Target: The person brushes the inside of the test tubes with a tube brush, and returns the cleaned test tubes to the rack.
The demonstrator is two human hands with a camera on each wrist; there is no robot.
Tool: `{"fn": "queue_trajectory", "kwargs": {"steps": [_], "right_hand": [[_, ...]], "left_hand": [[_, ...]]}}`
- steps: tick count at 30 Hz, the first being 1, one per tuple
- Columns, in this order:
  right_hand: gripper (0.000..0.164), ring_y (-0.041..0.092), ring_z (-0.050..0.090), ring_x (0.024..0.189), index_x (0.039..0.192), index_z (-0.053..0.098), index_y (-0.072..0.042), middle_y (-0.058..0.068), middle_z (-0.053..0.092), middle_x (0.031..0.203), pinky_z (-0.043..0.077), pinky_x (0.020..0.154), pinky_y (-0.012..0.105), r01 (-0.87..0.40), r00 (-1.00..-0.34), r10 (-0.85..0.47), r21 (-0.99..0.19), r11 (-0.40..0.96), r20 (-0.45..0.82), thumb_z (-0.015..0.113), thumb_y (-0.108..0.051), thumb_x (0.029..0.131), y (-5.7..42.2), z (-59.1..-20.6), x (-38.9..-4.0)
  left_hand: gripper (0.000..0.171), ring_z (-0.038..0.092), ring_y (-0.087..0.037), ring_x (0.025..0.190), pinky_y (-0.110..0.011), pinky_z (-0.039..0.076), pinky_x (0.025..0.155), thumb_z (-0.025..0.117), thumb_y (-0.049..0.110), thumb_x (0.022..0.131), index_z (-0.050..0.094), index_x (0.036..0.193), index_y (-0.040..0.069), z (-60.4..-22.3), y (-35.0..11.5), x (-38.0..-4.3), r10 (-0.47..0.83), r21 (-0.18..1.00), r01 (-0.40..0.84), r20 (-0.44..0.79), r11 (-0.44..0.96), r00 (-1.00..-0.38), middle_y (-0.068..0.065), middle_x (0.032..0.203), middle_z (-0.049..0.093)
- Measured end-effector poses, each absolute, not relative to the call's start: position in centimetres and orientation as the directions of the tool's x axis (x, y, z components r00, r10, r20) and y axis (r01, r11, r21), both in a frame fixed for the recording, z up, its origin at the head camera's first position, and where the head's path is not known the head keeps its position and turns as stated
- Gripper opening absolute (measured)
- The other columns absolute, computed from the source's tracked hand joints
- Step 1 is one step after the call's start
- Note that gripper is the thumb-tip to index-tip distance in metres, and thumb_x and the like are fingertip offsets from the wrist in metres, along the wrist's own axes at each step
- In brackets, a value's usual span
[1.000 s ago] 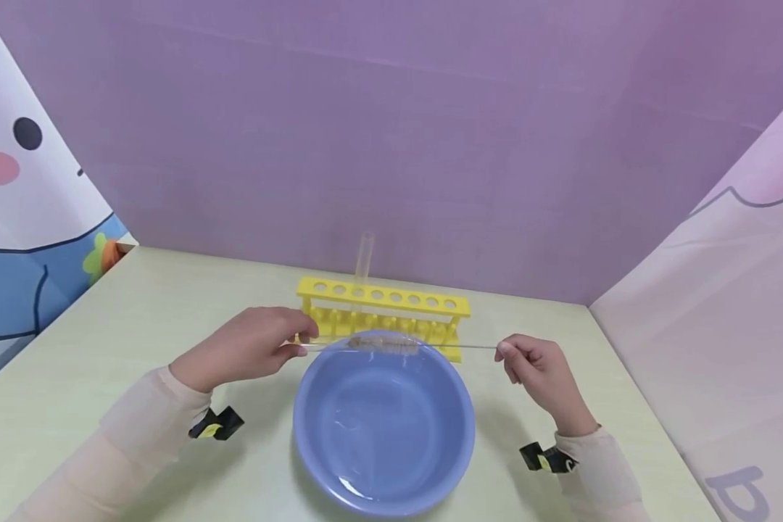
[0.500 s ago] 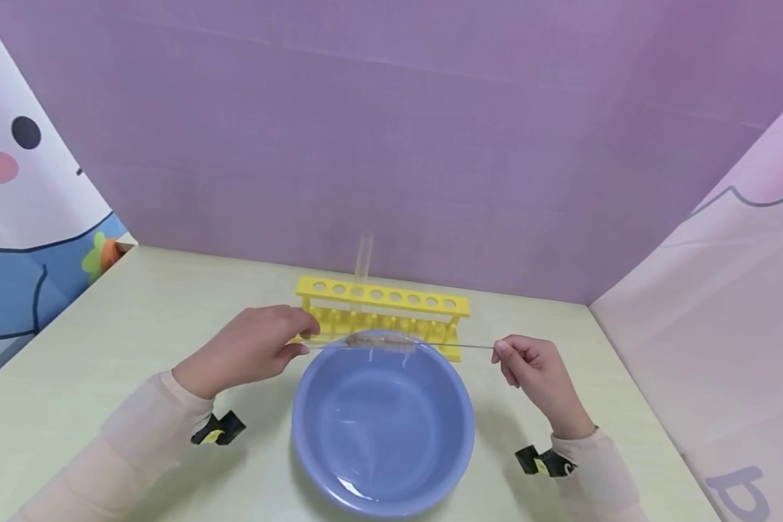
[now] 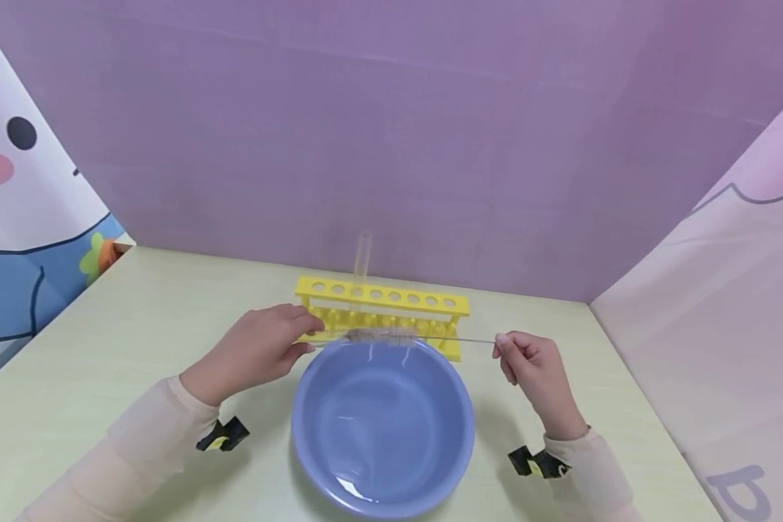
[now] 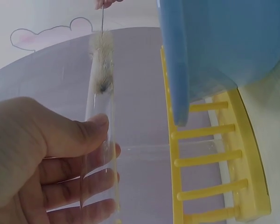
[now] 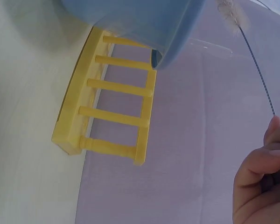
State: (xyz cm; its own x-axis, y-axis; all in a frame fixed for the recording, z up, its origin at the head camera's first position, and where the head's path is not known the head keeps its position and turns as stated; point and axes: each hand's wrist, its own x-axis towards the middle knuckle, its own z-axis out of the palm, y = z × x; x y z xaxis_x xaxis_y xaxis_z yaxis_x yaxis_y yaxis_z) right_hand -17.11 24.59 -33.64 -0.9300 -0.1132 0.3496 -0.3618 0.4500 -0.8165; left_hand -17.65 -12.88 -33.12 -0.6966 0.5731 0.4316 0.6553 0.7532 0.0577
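Level above the far rim of the blue basin (image 3: 466, 417), my left hand (image 3: 257, 351) holds a clear test tube (image 4: 94, 105) between thumb and fingers. A test tube brush (image 4: 102, 60) with pale bristles is in the tube's mouth end. Its bristles lie partly inside the glass and partly outside in the left wrist view. My right hand (image 3: 538, 373) pinches the thin twisted wire handle (image 5: 259, 70) near its end, to the right of the basin. The tube's closed end is hidden by the left hand in the head view.
Behind the basin stands a yellow test tube rack (image 3: 391, 293) with a row of holes and pegs. Another clear test tube (image 3: 362, 257) stands upright in it. A purple cloth (image 3: 391, 145) hangs behind the pale table (image 3: 189, 290).
My left hand has shifted slightly right and my right hand slightly left, so they are a little closer together. The tube and brush have risen a little in the head view.
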Motion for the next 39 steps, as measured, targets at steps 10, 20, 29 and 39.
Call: {"fn": "queue_trajectory", "kwargs": {"steps": [10,20,29,39], "right_hand": [[0.034,0.011,0.036,0.04,0.069,0.055,0.0,-0.001,0.039,0.043,0.033,0.041,0.028,-0.288,-0.943,0.052,-0.887,0.36,0.328,0.05,-0.016,0.098,23.7,-33.5,-16.9],[0.038,0.007,0.034,0.04,0.063,0.055,-0.005,-0.001,0.037,0.043,0.032,0.038,0.026,-0.202,-0.97,0.087,-0.951,0.232,0.227,0.049,-0.016,0.099,23.0,-33.4,-16.7],[0.039,0.006,0.032,0.04,0.061,0.055,-0.007,-0.003,0.036,0.043,0.031,0.039,0.022,-0.165,-0.978,0.089,-0.964,0.207,0.186,0.049,-0.015,0.099,22.8,-33.3,-16.7],[0.039,0.006,0.03,0.039,0.061,0.055,-0.008,-0.003,0.036,0.044,0.031,0.039,0.022,-0.098,-0.989,0.087,-0.967,0.233,0.121,0.048,-0.016,0.099,22.6,-33.3,-16.9]], "left_hand": [[0.027,0.061,-0.015,0.078,-0.029,0.051,0.059,0.078,0.007,0.074,0.068,0.099,0.009,-33.5,-12.3,-17.4,0.578,0.02,0.664,0.474,0.747,-0.664,-0.001,0.089,0.067],[0.029,0.059,-0.015,0.075,-0.027,0.048,0.054,0.078,0.007,0.073,0.067,0.099,0.011,-33.1,-11.9,-16.8,0.566,-0.004,0.647,0.491,0.762,-0.663,-0.001,0.087,0.065],[0.029,0.059,-0.016,0.077,-0.027,0.047,0.052,0.078,0.006,0.072,0.067,0.098,0.011,-33.2,-11.7,-17.0,0.562,-0.02,0.65,0.523,0.76,-0.641,-0.001,0.088,0.065],[0.029,0.06,-0.017,0.079,-0.026,0.048,0.052,0.079,0.006,0.07,0.067,0.097,0.011,-33.1,-11.5,-17.0,0.559,-0.035,0.648,0.54,0.761,-0.628,-0.002,0.088,0.064]]}}
